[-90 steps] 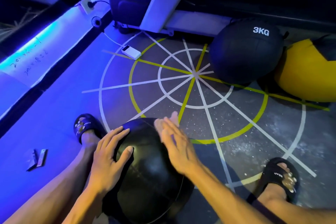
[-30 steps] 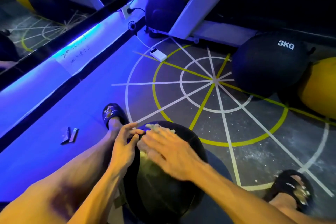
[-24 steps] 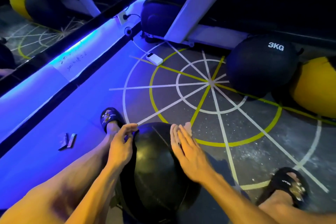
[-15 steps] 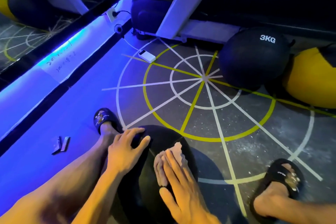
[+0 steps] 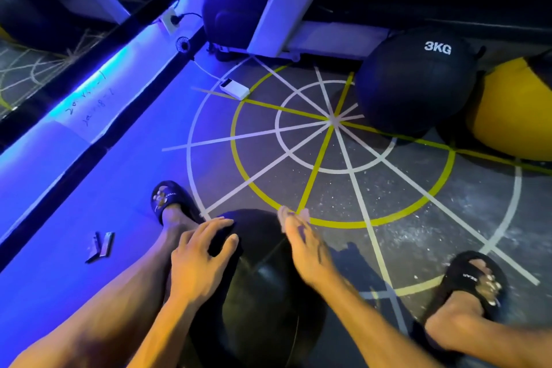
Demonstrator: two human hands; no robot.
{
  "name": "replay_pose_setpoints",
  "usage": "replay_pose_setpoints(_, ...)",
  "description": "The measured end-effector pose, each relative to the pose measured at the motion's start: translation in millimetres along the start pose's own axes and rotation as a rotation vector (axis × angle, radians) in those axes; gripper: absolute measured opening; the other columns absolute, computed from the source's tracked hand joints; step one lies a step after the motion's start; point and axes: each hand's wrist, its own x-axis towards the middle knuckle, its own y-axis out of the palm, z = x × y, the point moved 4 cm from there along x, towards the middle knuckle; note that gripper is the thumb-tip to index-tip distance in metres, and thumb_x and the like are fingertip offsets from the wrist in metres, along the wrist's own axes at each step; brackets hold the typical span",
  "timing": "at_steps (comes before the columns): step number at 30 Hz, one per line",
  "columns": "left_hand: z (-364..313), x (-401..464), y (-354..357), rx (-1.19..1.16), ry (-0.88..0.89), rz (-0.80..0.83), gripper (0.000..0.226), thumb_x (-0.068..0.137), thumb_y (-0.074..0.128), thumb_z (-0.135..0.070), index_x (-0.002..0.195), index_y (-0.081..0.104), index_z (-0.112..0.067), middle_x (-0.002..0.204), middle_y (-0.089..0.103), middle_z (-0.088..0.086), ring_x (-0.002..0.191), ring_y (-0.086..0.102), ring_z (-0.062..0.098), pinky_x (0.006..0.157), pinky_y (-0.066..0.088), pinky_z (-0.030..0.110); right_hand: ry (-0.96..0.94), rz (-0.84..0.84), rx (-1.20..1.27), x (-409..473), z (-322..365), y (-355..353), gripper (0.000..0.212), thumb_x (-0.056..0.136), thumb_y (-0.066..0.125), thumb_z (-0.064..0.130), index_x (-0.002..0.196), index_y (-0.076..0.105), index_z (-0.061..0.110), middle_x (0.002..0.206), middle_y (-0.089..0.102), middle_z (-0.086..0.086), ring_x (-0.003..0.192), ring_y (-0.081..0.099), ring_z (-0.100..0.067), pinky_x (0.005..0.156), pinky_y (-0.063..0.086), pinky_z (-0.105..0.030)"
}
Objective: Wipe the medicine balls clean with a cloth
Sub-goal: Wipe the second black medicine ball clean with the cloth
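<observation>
Black ball (image 5: 263,287) at 6 o'clock on the floor (image 5: 388,218), between the person's shins. Left hand (image 5: 200,254) rests on its upper left face at 9 o'clock of the ball, fingers spread and lightly curved over the skin, steadying rather than clutching. Right hand (image 5: 301,245) lies on the upper right face at 2 o'clock, fingers straight and flat, pressing a pale cloth (image 5: 294,213) whose edge shows just past the fingertips; the motion blur there leaves the fold of the cloth unclear.

Handling, by judgement: the ball looks heavy and soft-shelled, with a smooth, faintly glossy skin that may slip under a damp cloth. It should roll readily on the floor, so the steadying palm belongs opposite the wiping stroke. To turn it, cup both sides low at 3 and 9 o'clock; no handle is visible.

A second ball marked 3KG (image 5: 418,81) sits at 1 o'clock, touching a yellow ball (image 5: 516,110) at 2 o'clock. Both are well apart from the hands and apparently await wiping.
</observation>
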Motion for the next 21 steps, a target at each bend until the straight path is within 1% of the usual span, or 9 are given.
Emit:
replay_pose_setpoints(2, 7.3, -3.3, -3.3, -0.032, -0.005, -0.002, 0.040, 0.086, 0.047, -0.072, 0.121, 0.060, -0.056, 0.130, 0.058, -0.034, 0.127, 0.043, 0.008, 0.108, 0.040, 0.046, -0.452, -0.064, -0.198, -34.0, 25.3, 14.2, 0.046, 0.111, 0.021, 0.045, 0.157, 0.018, 0.042, 0.166, 0.017, 0.014, 0.156, 0.012, -0.007, 0.128, 0.010, -0.030)
replay_pose_setpoints(4, 9.3, -8.4, -3.8, -0.051, 0.002, 0.010, 0.041, 0.086, 0.050, -0.071, 0.122, 0.060, -0.056, 0.130, 0.056, -0.038, 0.127, 0.043, 0.007, 0.107, 0.042, 0.046, -0.650, -0.104, -0.258, -44.3, 18.5, 17.8, 0.048, 0.112, 0.027, 0.032, 0.159, 0.024, 0.031, 0.166, 0.028, 0.008, 0.156, 0.019, -0.010, 0.127, 0.015, -0.031)
replay_pose_setpoints(7, 2.4, -15.7, -0.7, -0.038, 0.039, 0.001, 0.039, 0.088, 0.053, -0.068, 0.124, 0.061, -0.055, 0.131, 0.055, -0.039, 0.126, 0.042, 0.005, 0.107, 0.041, 0.044, -0.262, -0.038, -0.055, -8.0, -27.3, -0.1, 0.057, 0.101, 0.021, 0.059, 0.153, 0.038, 0.042, 0.165, 0.028, 0.015, 0.155, 0.016, -0.004, 0.127, 0.020, -0.039)
replay_pose_setpoints(10, -0.4, -17.2, 1.2, -0.007, 0.038, -0.005, 0.038, 0.090, 0.052, -0.068, 0.124, 0.060, -0.055, 0.133, 0.056, -0.037, 0.125, 0.043, 0.005, 0.108, 0.041, 0.047, 0.254, 0.052, 0.019, 13.2, -56.1, -11.7, 0.090, 0.074, 0.007, 0.097, 0.147, 0.043, 0.056, 0.164, 0.033, 0.012, 0.155, 0.021, -0.013, 0.126, 0.020, -0.043)
replay_pose_setpoints(12, 3.0, -18.4, -0.4, -0.017, 0.050, -0.015, 0.037, 0.089, 0.051, -0.069, 0.123, 0.060, -0.055, 0.133, 0.055, -0.038, 0.124, 0.044, 0.005, 0.108, 0.041, 0.048, 0.125, 0.052, 0.115, 8.9, -39.1, -4.8, 0.080, 0.082, 0.015, 0.090, 0.145, 0.046, 0.052, 0.162, 0.031, 0.022, 0.151, 0.014, 0.006, 0.125, 0.014, -0.030)
replay_pose_setpoints(14, 4.2, -16.0, 1.2, -0.016, 0.046, -0.014, 0.038, 0.090, 0.051, -0.069, 0.124, 0.060, -0.055, 0.135, 0.054, -0.038, 0.124, 0.043, 0.005, 0.109, 0.040, 0.049, -0.131, 0.078, 0.055, -4.6, 4.8, 4.6, 0.055, 0.099, 0.021, 0.065, 0.145, 0.045, 0.047, 0.158, 0.028, 0.032, 0.146, 0.013, 0.018, 0.124, 0.011, -0.020)
replay_pose_setpoints(17, -0.4, -18.6, 3.8, -0.007, 0.060, 0.005, 0.039, 0.091, 0.050, -0.069, 0.126, 0.060, -0.054, 0.137, 0.052, -0.039, 0.124, 0.038, 0.000, 0.110, 0.037, 0.048, -0.321, 0.144, -0.139, -3.8, 25.5, 9.5, 0.054, 0.106, 0.019, 0.046, 0.153, 0.042, 0.032, 0.160, 0.032, 0.022, 0.149, 0.022, 0.008, 0.120, 0.007, -0.012)
replay_pose_setpoints(19, -2.9, -17.5, 5.1, -0.021, 0.067, 0.008, 0.039, 0.092, 0.050, -0.067, 0.126, 0.061, -0.053, 0.137, 0.052, -0.038, 0.127, 0.039, 0.002, 0.111, 0.036, 0.049, -0.172, 0.186, -0.122, 24.7, 5.5, 2.0, 0.055, 0.108, 0.021, 0.047, 0.154, 0.042, 0.027, 0.160, 0.036, 0.015, 0.151, 0.027, -0.006, 0.117, 0.011, -0.010)
replay_pose_setpoints(21, -4.0, -16.1, 6.4, -0.029, 0.064, 0.017, 0.038, 0.093, 0.050, -0.065, 0.126, 0.062, -0.051, 0.138, 0.053, -0.036, 0.129, 0.040, 0.006, 0.112, 0.036, 0.051, 0.087, 0.200, -0.052, 48.4, -14.0, -9.2, 0.064, 0.102, 0.018, 0.069, 0.148, 0.051, 0.040, 0.157, 0.043, 0.016, 0.151, 0.030, -0.014, 0.121, 0.016, -0.023)
